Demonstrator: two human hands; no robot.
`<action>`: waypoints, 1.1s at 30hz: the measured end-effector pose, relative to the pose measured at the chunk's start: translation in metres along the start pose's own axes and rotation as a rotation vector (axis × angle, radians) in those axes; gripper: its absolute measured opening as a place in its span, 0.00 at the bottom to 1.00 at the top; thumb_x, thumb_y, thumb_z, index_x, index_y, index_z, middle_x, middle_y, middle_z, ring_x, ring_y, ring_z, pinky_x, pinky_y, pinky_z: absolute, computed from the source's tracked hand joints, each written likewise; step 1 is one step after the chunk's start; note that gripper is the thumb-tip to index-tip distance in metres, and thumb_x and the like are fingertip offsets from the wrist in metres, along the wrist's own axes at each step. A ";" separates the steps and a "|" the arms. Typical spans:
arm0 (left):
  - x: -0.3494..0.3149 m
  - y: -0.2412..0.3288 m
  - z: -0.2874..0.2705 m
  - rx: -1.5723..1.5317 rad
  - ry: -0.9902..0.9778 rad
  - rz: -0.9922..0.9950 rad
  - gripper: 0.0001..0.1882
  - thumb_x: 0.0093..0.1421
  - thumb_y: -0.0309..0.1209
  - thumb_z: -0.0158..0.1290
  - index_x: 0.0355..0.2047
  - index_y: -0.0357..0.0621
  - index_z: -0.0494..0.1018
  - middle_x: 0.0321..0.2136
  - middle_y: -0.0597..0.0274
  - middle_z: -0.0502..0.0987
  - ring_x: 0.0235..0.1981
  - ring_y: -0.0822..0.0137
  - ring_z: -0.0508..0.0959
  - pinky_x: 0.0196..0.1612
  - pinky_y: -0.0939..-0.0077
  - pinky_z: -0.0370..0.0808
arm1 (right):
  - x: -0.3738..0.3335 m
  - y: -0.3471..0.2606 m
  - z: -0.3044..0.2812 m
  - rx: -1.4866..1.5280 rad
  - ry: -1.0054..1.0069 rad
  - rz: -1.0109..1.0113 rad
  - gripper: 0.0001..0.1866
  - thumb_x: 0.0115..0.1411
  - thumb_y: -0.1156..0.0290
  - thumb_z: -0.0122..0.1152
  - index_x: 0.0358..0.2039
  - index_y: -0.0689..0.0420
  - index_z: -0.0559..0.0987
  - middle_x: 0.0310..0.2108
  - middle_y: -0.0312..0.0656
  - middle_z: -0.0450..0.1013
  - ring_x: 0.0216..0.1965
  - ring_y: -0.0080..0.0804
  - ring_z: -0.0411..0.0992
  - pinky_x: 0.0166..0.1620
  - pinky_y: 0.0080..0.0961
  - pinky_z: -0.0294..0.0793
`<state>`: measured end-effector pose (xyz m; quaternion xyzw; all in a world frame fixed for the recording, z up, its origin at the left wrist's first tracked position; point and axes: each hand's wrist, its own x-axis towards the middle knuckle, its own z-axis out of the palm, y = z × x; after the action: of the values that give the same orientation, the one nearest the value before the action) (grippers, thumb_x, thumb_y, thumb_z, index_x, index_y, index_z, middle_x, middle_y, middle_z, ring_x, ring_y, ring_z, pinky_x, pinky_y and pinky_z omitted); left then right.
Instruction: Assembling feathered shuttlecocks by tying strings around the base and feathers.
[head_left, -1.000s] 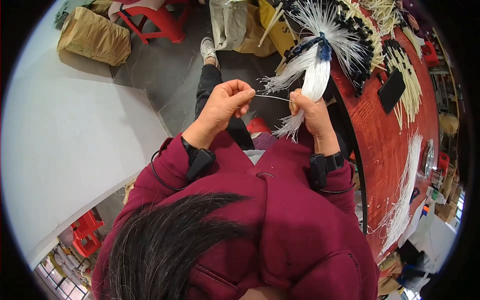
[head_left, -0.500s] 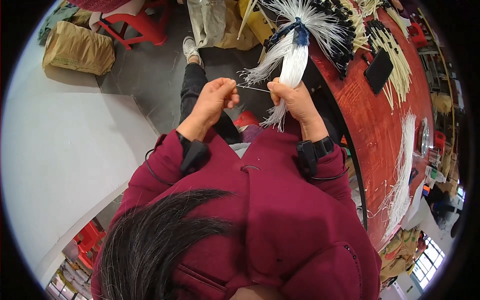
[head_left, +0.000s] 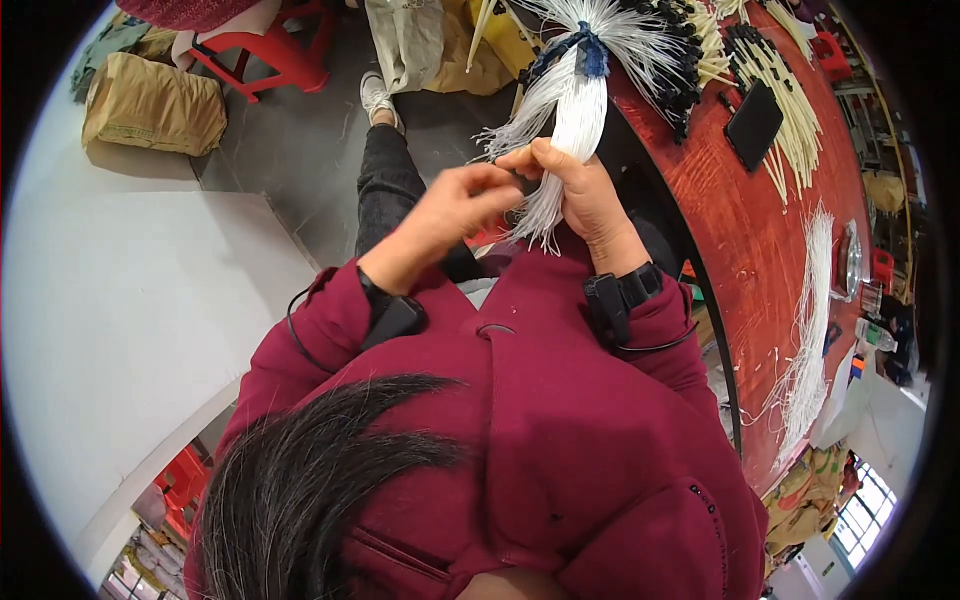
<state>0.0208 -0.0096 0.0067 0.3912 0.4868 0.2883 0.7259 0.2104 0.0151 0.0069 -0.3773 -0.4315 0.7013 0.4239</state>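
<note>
A thick bundle of white cords (head_left: 578,115) hangs over the table's near edge, tied near its top with a dark blue cloth strip (head_left: 592,57). My right hand (head_left: 592,200) is wrapped round the bundle's lower part, thumb and fingertips pointing left. Loose cord ends (head_left: 540,218) hang below the grip. Just left of those fingertips is my left hand (head_left: 458,212), its fingers loosely bent and smeared by motion. Whether a cord lies between them cannot be made out. More pale strands (head_left: 515,130) spread to the left of the bundle.
The red table (head_left: 735,260) on my right holds black-tipped cream sticks (head_left: 785,90), a black phone (head_left: 754,132) and a loose heap of white cords (head_left: 808,340). A white board (head_left: 150,300) stands at left. Beyond are a brown paper sack (head_left: 155,105) and a red stool (head_left: 270,60).
My left hand has moved right, nearer my right fingertips. The thin cord stretched between the hands no longer shows. My right hand still grips the bundle, fingers now reaching farther left.
</note>
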 end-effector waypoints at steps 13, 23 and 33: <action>0.002 -0.002 0.009 -0.037 -0.074 0.051 0.09 0.59 0.33 0.56 0.34 0.40 0.76 0.24 0.69 0.77 0.17 0.82 0.69 0.18 0.89 0.61 | -0.003 -0.003 0.004 -0.018 0.098 0.018 0.16 0.60 0.63 0.54 0.35 0.65 0.81 0.29 0.36 0.74 0.33 0.20 0.65 0.39 0.20 0.66; 0.006 0.002 0.008 -0.017 -0.186 -0.035 0.06 0.60 0.31 0.55 0.32 0.40 0.75 0.22 0.69 0.76 0.16 0.82 0.69 0.18 0.91 0.61 | 0.000 0.005 0.003 -0.013 0.120 0.046 0.13 0.59 0.64 0.56 0.32 0.63 0.80 0.27 0.35 0.73 0.32 0.20 0.65 0.38 0.19 0.66; -0.005 0.022 0.017 0.317 -0.040 0.757 0.06 0.62 0.27 0.50 0.30 0.38 0.74 0.24 0.66 0.75 0.23 0.77 0.72 0.25 0.85 0.69 | 0.005 -0.002 -0.003 -0.133 0.310 0.055 0.11 0.58 0.64 0.59 0.25 0.59 0.80 0.23 0.33 0.74 0.27 0.20 0.70 0.35 0.22 0.70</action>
<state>0.0337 -0.0066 0.0316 0.6553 0.3328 0.4486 0.5085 0.2119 0.0207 0.0067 -0.5199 -0.3957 0.6160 0.4400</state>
